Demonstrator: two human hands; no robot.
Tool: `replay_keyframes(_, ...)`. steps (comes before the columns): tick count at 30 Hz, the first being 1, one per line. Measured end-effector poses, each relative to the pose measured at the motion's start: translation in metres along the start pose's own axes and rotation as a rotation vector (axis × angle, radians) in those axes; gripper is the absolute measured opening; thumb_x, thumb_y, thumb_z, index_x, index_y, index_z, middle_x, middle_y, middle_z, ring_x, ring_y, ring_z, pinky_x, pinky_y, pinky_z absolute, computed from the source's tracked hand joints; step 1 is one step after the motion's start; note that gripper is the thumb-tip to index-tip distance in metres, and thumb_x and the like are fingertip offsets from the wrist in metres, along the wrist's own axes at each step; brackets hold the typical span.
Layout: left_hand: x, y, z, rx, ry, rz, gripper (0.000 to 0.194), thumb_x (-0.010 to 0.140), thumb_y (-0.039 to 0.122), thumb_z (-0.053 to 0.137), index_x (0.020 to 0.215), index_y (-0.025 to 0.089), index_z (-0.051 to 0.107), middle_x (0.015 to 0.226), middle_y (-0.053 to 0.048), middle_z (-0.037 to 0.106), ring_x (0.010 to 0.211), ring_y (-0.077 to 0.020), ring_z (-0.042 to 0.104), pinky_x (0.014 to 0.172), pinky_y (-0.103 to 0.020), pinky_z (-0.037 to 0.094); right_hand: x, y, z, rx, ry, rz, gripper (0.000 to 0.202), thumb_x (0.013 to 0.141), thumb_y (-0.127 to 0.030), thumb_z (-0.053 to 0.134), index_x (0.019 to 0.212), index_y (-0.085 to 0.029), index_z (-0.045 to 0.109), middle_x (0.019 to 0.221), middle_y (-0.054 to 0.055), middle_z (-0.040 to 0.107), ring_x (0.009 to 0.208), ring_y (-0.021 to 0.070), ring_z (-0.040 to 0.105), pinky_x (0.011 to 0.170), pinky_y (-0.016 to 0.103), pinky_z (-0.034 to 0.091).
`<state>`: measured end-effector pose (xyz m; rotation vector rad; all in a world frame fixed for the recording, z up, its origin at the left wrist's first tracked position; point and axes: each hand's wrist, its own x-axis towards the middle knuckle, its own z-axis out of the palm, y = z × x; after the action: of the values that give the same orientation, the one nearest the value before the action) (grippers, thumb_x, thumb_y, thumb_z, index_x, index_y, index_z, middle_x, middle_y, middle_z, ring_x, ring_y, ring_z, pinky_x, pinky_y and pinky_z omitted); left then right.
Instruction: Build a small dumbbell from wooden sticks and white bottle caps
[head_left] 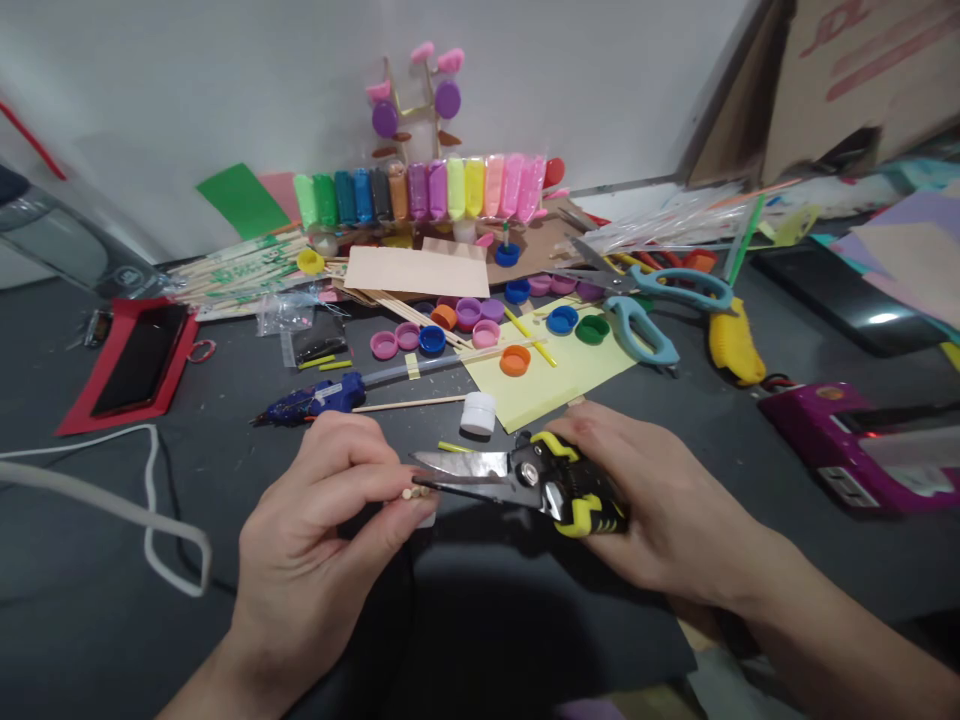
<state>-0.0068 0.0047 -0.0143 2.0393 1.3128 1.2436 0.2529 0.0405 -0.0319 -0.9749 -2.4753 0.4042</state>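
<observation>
My left hand (311, 545) is closed in a pinch on several short wooden sticks (411, 493); their pale cut ends show between thumb and forefinger. Wrapped round the black-and-yellow handles of some shears (529, 473) is my right hand (667, 500). The shears' blades stand slightly apart and point left, their tips right by the stick ends; whether they touch the wood I cannot tell. Just beyond the blades are a white screw-top jar (478, 413) and a short yellow-green strip (455, 447).
A blue glue gun (315, 398) lies behind my left hand. Coloured bottle caps (515, 360) and blue-handled scissors (645, 330) are farther back. Clay packs (420, 190) stand along the wall. At right sits a purple power strip (847, 450); a white cable (157, 520) curls at left.
</observation>
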Motion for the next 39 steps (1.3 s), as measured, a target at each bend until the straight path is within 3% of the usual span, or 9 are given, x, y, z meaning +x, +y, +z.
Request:
replay_keyframes(12, 0.001, 0.0, -0.001, 0.067, 0.04, 0.044, 0.021, 0.083, 0.004, 0.067, 0.079, 0.025, 0.067, 0.072, 0.001, 0.061, 0.081, -0.018, 0.056, 0.075, -0.036, 0.045, -0.001, 0.005, -0.002, -0.099, 0.009, -0.057, 0.032, 0.071, -0.014, 0.051, 0.103, -0.016, 0.054, 0.086, 0.012, 0.063, 0.077, 0.0289, 0.061, 0.065, 0.038, 0.05)
replay_keyframes(26, 0.002, -0.001, 0.0, -0.042, 0.015, -0.029, 0.022, 0.083, 0.004, 0.067, 0.074, 0.023, 0.063, 0.072, 0.003, 0.06, 0.08, -0.016, 0.055, 0.074, -0.033, 0.044, -0.004, 0.001, -0.001, -0.25, 0.057, -0.087, 0.032, 0.062, -0.009, 0.047, 0.092, -0.02, 0.049, 0.075, 0.007, 0.058, 0.064, 0.0237, 0.054, 0.054, 0.032, 0.042)
replay_keyframes(33, -0.001, 0.002, -0.006, -0.022, 0.026, -0.013, 0.022, 0.083, 0.005, 0.069, 0.088, 0.027, 0.073, 0.076, 0.003, 0.062, 0.082, -0.0157, 0.054, 0.078, -0.033, 0.044, -0.002, 0.003, 0.005, -0.128, 0.143, 0.063, 0.03, 0.075, -0.016, 0.054, 0.105, -0.018, 0.054, 0.086, 0.01, 0.065, 0.075, 0.0277, 0.064, 0.063, 0.036, 0.049)
replay_keyframes(39, 0.0, 0.001, -0.003, -0.089, 0.014, -0.042, 0.02, 0.086, 0.006, 0.067, 0.088, 0.026, 0.072, 0.079, 0.003, 0.061, 0.083, -0.0133, 0.054, 0.079, -0.029, 0.044, 0.001, 0.023, 0.005, -0.277, 0.105, 0.3, 0.041, 0.084, -0.038, 0.059, 0.113, -0.009, 0.059, 0.098, 0.017, 0.067, 0.087, 0.0342, 0.066, 0.072, 0.042, 0.051)
